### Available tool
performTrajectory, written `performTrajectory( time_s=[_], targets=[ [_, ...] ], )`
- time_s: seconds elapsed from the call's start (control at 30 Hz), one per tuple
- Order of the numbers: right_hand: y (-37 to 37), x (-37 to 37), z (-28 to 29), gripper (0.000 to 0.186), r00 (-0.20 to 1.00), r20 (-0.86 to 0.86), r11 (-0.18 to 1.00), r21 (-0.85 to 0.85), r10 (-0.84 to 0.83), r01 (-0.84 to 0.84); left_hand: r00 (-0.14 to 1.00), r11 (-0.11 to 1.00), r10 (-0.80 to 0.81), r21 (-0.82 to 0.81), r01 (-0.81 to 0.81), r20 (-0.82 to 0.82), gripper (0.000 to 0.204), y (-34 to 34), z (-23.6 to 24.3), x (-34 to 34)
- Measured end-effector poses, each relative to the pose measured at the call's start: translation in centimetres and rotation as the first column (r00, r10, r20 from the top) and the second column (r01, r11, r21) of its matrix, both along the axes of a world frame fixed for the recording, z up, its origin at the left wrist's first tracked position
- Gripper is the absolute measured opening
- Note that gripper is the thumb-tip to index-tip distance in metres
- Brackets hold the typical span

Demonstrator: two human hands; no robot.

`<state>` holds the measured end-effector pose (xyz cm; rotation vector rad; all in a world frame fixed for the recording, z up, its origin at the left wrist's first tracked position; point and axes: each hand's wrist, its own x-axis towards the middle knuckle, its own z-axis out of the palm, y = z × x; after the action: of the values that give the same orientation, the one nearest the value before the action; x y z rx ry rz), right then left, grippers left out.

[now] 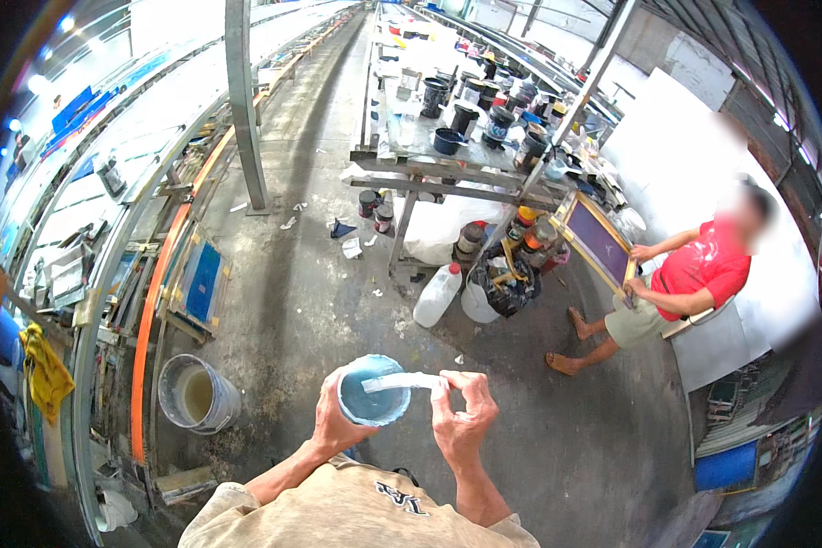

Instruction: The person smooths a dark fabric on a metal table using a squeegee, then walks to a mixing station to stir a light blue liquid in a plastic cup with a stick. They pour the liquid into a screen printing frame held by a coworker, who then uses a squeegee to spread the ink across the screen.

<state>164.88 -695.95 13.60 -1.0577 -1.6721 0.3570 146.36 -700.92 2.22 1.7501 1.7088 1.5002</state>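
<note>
My left hand (333, 416) grips the side of a light blue tub (395, 416) with a crusted rim, held in front of my body. Pale blue stuff coats its inside. In my right hand (466, 413) is a whitish flat stirring stick (411, 380), pinched between thumb and fingers. The stick reaches over the rim, and its far end is inside the tub. Whether its tip touches the contents I cannot tell.
A bucket (198, 395) of cloudy liquid stands at left beside an orange-edged rack (155, 320). Ahead are a white jug (438, 294), a bagged bin (480, 301) and a table crowded with pots (463, 117). At right a person in red (703, 265) holds a framed screen (596, 239).
</note>
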Motion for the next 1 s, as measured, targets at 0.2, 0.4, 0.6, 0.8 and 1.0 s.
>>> performTrajectory(
  time_s=[0.2, 0.4, 0.6, 0.8, 1.0],
  targets=[
    [11.4, -2.6, -0.9, 0.016, 0.975, 0.200, 0.993, -0.037, -0.101, 0.110, 0.974, 0.979, -0.190, 0.101, 0.178, 0.121, 0.094, 12.6, 0.9, -2.4],
    [21.8, -4.5, 1.6, 0.025, 0.998, -0.014, 0.936, -0.347, -0.066, 0.057, 0.977, 0.977, -0.195, 0.099, 0.186, 0.082, 0.101, 25.1, 2.8, -7.4],
    [31.7, -9.4, 2.4, 0.020, 1.000, 0.022, 0.976, -0.219, 0.007, -0.002, 0.994, 0.996, -0.094, -0.004, 0.095, 0.048, 0.103, 32.6, 4.5, -12.5],
    [39.2, -11.8, 2.7, 0.016, 0.982, 0.124, 0.990, -0.010, 0.142, -0.142, 0.995, 0.997, 0.046, -0.058, -0.041, 0.085, 0.103, 36.9, 4.3, -14.7],
    [48.7, -12.4, -0.1, 0.022, 0.977, -0.021, 0.939, -0.272, 0.213, -0.210, 0.982, 0.982, 0.187, -0.011, -0.188, -0.031, 0.105, 44.7, 3.9, -14.8]
  ],
)
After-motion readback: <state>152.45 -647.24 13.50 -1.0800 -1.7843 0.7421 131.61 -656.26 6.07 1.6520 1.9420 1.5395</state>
